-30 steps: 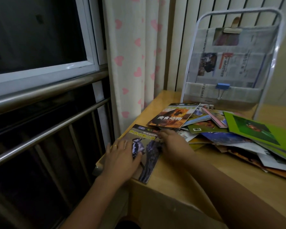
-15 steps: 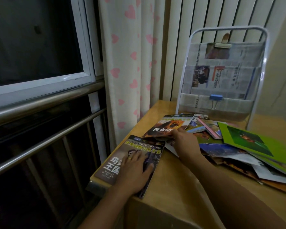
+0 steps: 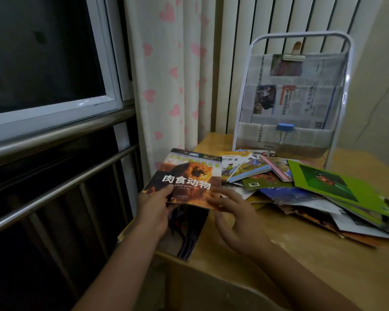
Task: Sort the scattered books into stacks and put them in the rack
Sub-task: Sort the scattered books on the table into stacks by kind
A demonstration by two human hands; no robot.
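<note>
A lion-cover book (image 3: 189, 176) is lifted over the table's left front corner. My left hand (image 3: 154, 209) grips its lower left corner, thumb on the cover. My right hand (image 3: 236, 218) has spread fingers at the book's lower right edge; whether it holds the book I cannot tell. Under them lies a dark bird-cover book (image 3: 186, 234) flat on the corner. A scattered heap of books (image 3: 279, 189), with a green one (image 3: 337, 187) on top, spreads to the right. The white wire rack (image 3: 290, 97), lined with newspaper, stands at the back.
The wooden table (image 3: 301, 254) has bare surface in front of the heap. A heart-patterned curtain (image 3: 166, 75) hangs behind the left corner. Window rails (image 3: 54, 153) run along the left. A blue binder clip (image 3: 285, 127) hangs on the rack's lower pocket.
The lion-cover book has left the heap and been raised over the bird-cover book. My left hand left the bird-cover book and took the lion book's corner.
</note>
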